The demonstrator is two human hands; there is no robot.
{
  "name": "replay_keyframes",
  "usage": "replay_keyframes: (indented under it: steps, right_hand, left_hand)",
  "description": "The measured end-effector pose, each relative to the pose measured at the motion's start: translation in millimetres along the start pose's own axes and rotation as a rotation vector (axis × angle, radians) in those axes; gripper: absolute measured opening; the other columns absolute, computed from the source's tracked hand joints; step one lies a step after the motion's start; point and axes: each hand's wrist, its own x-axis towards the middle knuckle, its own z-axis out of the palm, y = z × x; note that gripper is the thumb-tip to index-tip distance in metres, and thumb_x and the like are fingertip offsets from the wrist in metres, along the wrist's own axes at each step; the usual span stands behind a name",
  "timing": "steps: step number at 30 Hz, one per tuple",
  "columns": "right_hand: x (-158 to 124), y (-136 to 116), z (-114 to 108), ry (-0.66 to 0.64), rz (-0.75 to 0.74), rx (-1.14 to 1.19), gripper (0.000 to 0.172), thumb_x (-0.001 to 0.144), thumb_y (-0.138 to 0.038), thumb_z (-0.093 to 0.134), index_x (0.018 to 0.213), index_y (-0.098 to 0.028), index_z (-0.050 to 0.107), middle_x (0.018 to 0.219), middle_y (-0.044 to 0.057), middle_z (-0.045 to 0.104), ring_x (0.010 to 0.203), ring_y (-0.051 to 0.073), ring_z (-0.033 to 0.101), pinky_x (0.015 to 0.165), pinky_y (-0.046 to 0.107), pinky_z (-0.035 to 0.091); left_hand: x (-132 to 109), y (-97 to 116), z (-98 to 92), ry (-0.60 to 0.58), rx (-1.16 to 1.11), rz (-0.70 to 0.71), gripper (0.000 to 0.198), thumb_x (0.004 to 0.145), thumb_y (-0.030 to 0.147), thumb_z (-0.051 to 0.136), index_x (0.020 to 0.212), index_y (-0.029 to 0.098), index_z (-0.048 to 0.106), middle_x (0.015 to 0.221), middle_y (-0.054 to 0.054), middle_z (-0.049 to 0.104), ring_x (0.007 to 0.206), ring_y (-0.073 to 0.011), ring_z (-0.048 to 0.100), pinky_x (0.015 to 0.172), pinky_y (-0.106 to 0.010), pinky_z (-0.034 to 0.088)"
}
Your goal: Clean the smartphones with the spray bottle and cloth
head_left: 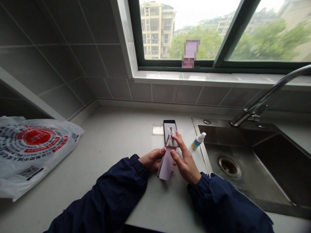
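Observation:
Over the counter, my left hand (155, 158) is closed round a lilac phone (167, 165), its thumb along the side and its flat lilac face toward me. My right hand (186, 161) is at the phone's upper right, fingers stretched and apart. Its fingertips are by a small greyish, shiny piece at the phone's top, which I cannot make out clearly. Behind them lies a dark-edged phone (169, 125) with a lit screen, partly hidden by my fingers. Beside it is a clear phone case (157, 129). A small white spray bottle (198, 140) with a blue and yellow label stands to the right.
A steel sink (243, 191) is on the right, with a chrome faucet (257, 103) over it. At far left, a printed plastic bag (36, 152) sits on the white counter (116, 129). A tiled wall and a window sill (194, 77) bound the back.

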Motion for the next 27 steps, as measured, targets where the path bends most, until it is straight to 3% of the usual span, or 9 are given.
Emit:
replay_keyframes:
  steps: [10,14,18,22,27]
  right_hand:
    - [-0.9,-2.1,0.1,-0.015,-0.037,-0.05,0.054,0.098,-0.044,0.054,0.15,-0.034,0.041,0.166,0.0,0.016,0.154,0.029,0.01,0.123,0.057,0.016]
    - [-1.9,-3.0,1.9,-0.033,-0.055,-0.062,0.053,0.098,-0.044,0.053,0.149,-0.035,0.043,0.167,-0.002,0.015,0.154,0.029,0.009,0.123,0.057,0.017]
    - [-2.3,-3.6,2.3,-0.045,-0.055,-0.062,0.053,0.098,-0.044,0.052,0.15,-0.035,0.042,0.167,-0.003,0.014,0.154,0.03,0.009,0.123,0.057,0.017]
    - [-2.8,-2.9,2.3,-0.051,-0.051,-0.068,0.053,0.099,-0.043,0.052,0.15,-0.035,0.043,0.167,-0.003,0.013,0.154,0.029,0.009,0.124,0.054,0.018]
    - [-5.0,-1.3,4.0,-0.082,-0.069,-0.103,0.053,0.098,-0.043,0.053,0.149,-0.035,0.043,0.167,-0.004,0.011,0.154,0.03,0.009,0.124,0.055,0.018]
  left_hand:
    - [2.4,-4.3,-6.3,-0.072,0.011,0.043,0.052,0.085,0.05,0.067,0.117,0.01,0.07,0.094,-0.011,0.073,0.08,-0.0211,0.07,0.078,-0.035,0.057]
    - [2.7,-5.6,-8.9,-0.043,-0.005,0.037,0.062,0.079,0.057,0.071,0.123,0.012,0.067,0.106,-0.015,0.071,0.082,-0.0224,0.07,0.079,-0.038,0.058]
    - [1.9,-5.4,-5.3,-0.044,-0.028,0.084,0.06,0.083,0.053,0.069,0.129,0.015,0.062,0.12,-0.015,0.067,0.089,-0.0241,0.07,0.082,-0.039,0.057]
    - [0.5,-3.0,-1.5,-0.029,-0.048,0.11,0.055,0.089,0.05,0.062,0.132,0.016,0.06,0.114,-0.011,0.07,0.089,-0.0237,0.071,0.081,-0.037,0.054]
    - [-0.5,2.6,-3.8,-0.046,-0.106,0.147,0.064,0.076,0.056,0.075,0.126,0.018,0.065,0.101,-0.01,0.074,0.081,-0.021,0.071,0.079,-0.032,0.055]
